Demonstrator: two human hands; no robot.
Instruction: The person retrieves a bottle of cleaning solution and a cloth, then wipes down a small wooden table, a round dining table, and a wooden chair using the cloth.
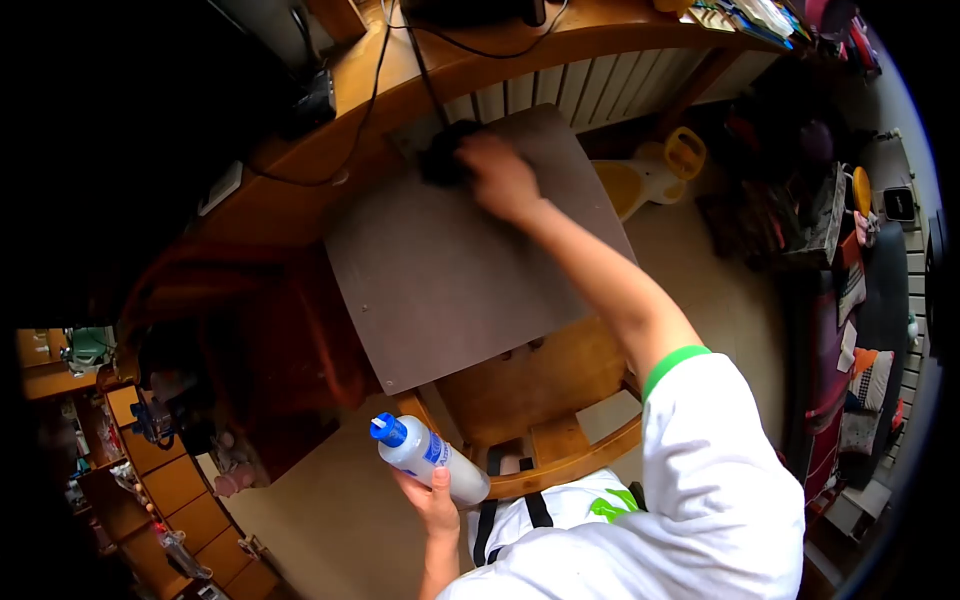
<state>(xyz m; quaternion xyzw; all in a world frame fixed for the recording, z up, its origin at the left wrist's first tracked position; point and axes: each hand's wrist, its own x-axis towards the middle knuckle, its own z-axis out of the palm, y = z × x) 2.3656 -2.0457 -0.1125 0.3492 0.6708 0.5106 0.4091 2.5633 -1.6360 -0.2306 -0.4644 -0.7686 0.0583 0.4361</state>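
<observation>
My left hand is wrapped round a whitish plastic bottle with a blue cap and a blue label. The bottle is tilted, its cap pointing up and left. My right hand reaches forward to the far side of a grey-brown tabletop. Its fingers are closed on a black bundle, which looks like a cloth, pressed against the surface. Part of that cloth is under the fingers, and its edges are dark and hard to make out.
A wooden chair stands between me and the tabletop. Beyond is a curved wooden desk with hanging cables. A yellow and white toy sits on the floor at right. Wooden drawers are at lower left.
</observation>
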